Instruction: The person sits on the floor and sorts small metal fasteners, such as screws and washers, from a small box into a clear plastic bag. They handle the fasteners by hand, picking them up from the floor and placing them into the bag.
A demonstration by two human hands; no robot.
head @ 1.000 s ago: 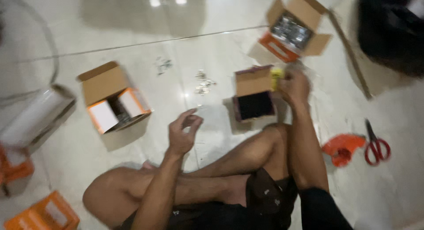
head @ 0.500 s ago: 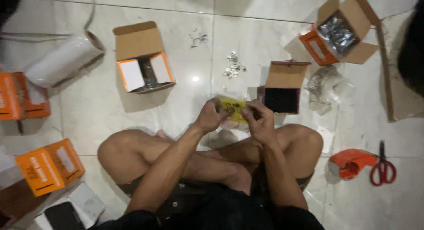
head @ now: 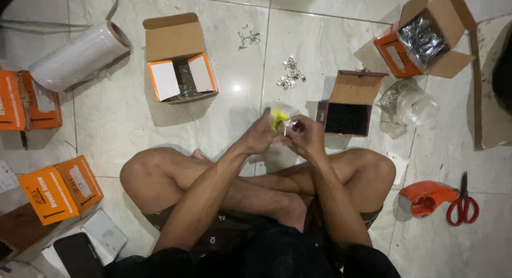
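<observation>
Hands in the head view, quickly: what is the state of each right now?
Left hand: closed, pinching the small clear bag with a yellow patch.
Right hand: closed on the same bag.

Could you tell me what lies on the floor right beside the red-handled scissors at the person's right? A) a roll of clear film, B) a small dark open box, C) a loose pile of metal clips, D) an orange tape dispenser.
D: the orange tape dispenser lies just beside the red-handled scissors on the tiled floor; the roll of clear film lies far off at the other side.
</observation>
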